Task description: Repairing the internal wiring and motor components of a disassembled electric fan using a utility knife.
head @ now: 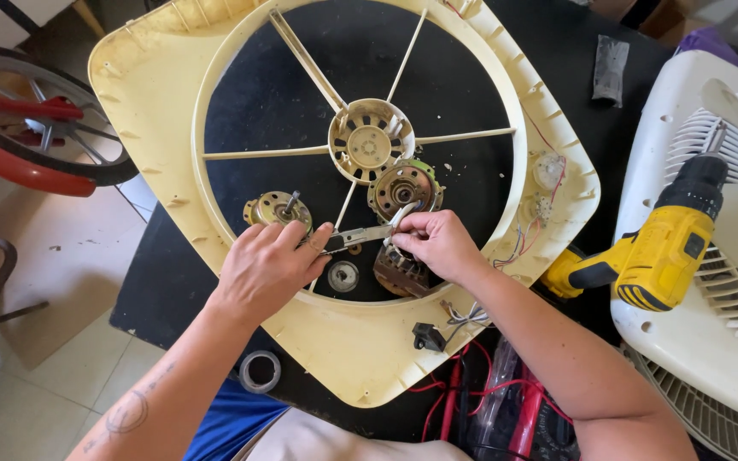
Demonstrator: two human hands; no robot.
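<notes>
Two hands: both work over the yellowed fan frame [360, 358] on the black table [155, 290].
Left hand [265, 266]: closed around the handle end of a metal tool [359, 236], likely small pliers; thumb and forefinger pinch it.
Right hand [437, 243]: fingers pinched at the tool's tip, on a pale strip or wire; exact grip hidden.
Work spot: just above the dark wound stator [399, 271], inside the frame's ring, below the hub [370, 141].
Loose parts: motor end cover [278, 209] beside the left hand, second motor housing [404, 185] just above the right, small round bearing piece [342, 275] between the wrists.
Technique: I'd keep the tool low and steady with the left, let the right guide the wire only; windings look fine, so pull along the lead, not across it.
Risk: red wires [544, 192] at the frame's right edge could snag a forearm.
Nearby: yellow cordless drill [655, 252] rests on a white fan grille [728, 282], well apart. Tape roll [260, 371] at the table's near edge.
</notes>
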